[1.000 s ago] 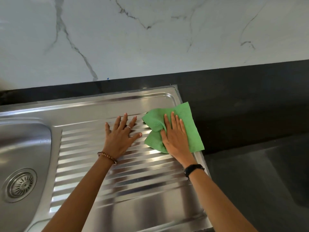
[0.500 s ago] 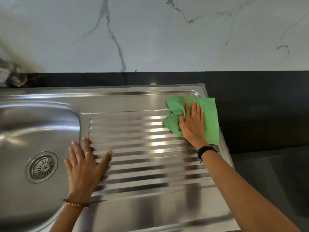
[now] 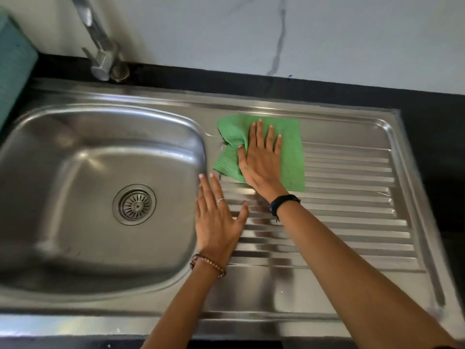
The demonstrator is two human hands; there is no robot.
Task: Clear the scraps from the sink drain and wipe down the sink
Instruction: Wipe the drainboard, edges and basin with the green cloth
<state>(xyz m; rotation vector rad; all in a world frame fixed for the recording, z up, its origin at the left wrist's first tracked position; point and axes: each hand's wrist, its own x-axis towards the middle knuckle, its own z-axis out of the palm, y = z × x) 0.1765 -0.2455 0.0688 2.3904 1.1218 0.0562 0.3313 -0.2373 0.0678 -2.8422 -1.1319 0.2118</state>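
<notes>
Green ribbed cloth [image 3: 289,152] lies under the flat, spread right hand [image 3: 261,159] on the ridged steel drainboard [image 3: 352,197]; the left hand [image 3: 216,220] rests spread, grasping nothing, at the stainless basin [image 3: 75,172] edge.

Soft, even daylight, moderately bright. Broad glare streaks on the steel sink [image 3: 105,157] and bright bands along the drainboard ridges [image 3: 352,187]. Faint arm shadows on the metal. Slight motion blur throughout; tap [image 3: 100,46] smeared. Wide-angle bending at the edges; black counter [image 3: 432,157] dim.
</notes>
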